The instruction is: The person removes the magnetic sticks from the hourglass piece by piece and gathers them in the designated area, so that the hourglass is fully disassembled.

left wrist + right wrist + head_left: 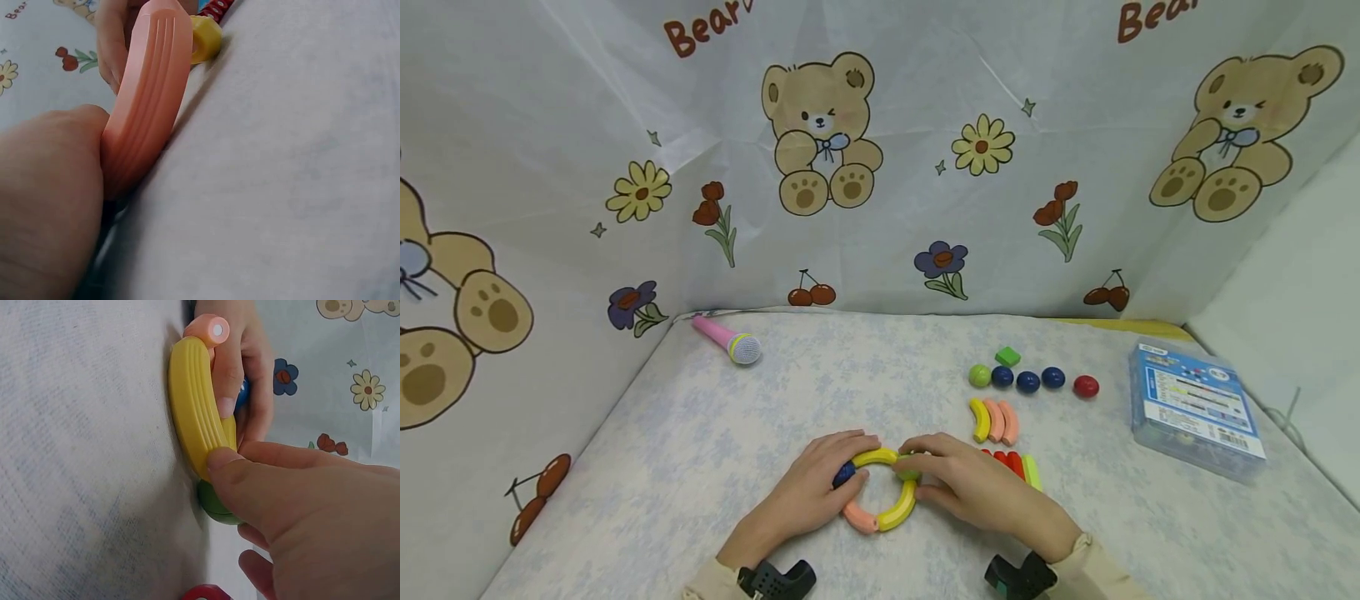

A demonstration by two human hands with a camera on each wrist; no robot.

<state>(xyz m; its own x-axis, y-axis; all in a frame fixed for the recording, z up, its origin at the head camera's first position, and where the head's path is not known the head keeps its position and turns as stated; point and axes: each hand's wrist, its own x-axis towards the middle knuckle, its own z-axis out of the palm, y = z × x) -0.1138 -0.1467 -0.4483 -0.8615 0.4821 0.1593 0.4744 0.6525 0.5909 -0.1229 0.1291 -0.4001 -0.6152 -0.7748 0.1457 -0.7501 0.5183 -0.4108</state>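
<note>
Curved toy rods and balls form a ring on the cloth between the hands. My left hand (805, 487) pinches the dark blue ball (843, 475) on the ring's left side. My right hand (981, 492) holds the green ball (909, 475) on the right, its thumb on the end of a yellow curved rod (195, 400). Another yellow curved rod (874, 457) spans the top between the balls. At the bottom, a pink curved rod (859, 517) meets the lower yellow rod; its bare end shows a silver disc in the right wrist view. Fingers partly cover both balls.
Loose balls, including a red one (1086, 387), lie at the right back near a green block (1007, 357). Loose pink rods (1002, 422) and red rods (1015, 463) lie beside my right hand. A plastic box (1197, 408) stands far right; a pink toy microphone (727, 339) lies back left.
</note>
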